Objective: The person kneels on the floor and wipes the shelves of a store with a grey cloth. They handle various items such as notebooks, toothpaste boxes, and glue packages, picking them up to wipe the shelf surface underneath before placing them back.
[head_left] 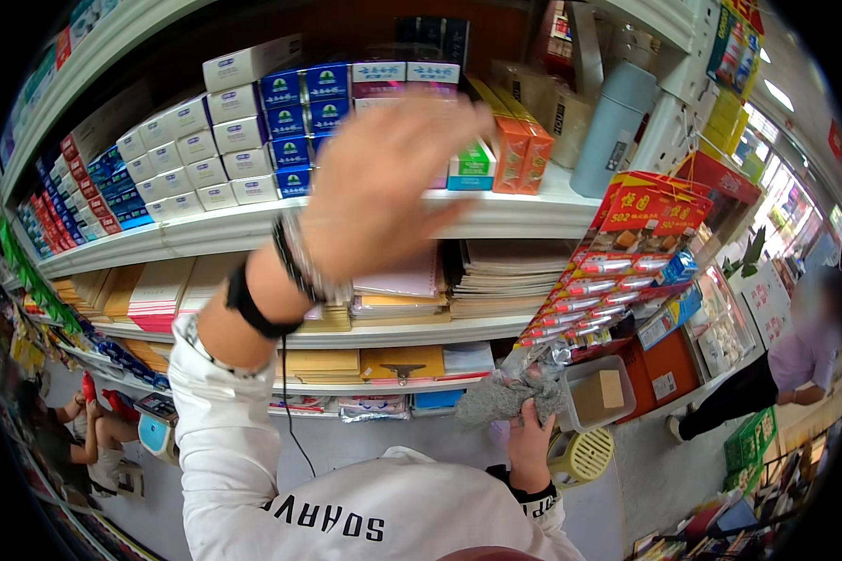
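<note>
Two hands up: left hand (pixel 384 187) open, fingers spread right in front of the boxes (pixel 243 140) on the top shelf (pixel 496 217); right hand (pixel 530 439) gripping a grey cloth (pixel 505 397) lower down, w/ a small clear bin (pixel 597 393) just beside.

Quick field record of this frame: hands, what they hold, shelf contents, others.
setting: shop shelves
left hand: raised, open, blurred, in front of the boxes on the upper shelf
left wrist: black band, bracelets
right hand: low, gripping a grey cloth
middle shelf: stacked notebooks
hanging at right: card of small tubes
others: a person at far right
</note>
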### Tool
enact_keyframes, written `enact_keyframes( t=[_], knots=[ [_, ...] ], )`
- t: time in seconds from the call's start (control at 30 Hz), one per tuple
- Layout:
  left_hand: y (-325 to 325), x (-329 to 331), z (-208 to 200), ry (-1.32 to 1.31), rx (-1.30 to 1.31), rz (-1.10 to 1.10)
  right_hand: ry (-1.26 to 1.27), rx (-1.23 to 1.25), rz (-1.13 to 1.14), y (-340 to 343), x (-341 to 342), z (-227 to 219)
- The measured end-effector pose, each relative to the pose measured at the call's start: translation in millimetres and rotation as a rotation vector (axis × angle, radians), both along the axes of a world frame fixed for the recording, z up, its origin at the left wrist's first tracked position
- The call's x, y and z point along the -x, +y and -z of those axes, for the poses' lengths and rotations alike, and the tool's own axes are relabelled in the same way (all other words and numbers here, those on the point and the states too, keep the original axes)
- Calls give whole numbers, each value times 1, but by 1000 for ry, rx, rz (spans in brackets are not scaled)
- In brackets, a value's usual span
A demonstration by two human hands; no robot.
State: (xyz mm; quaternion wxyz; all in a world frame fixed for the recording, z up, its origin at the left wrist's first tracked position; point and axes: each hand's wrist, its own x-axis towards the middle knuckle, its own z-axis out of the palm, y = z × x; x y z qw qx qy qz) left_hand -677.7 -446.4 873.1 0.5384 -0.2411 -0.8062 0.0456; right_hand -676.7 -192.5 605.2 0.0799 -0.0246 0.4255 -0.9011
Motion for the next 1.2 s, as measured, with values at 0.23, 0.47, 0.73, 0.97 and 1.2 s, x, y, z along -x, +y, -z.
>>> enact_keyframes(
  t=[0.23, 0.47, 0.73, 0.97, 1.2],
  knots=[
    [29, 53, -11, -183, -18, -97, -198, -73, 74, 15, -9, 29],
    [57, 113, 7, -291, -101, -520, -156, -191, 84, 39, -10, 59],
    [61, 137, 5, -358, -291, -532, -119, -127, 8, 52, -12, 63],
    [85, 111, 6, -204, -279, -485, -179, -125, 51, 64, -12, 71],
    [97, 98, 37, 105, -449, -400, -216, -87, -25, 79, -10, 75]
  ],
)
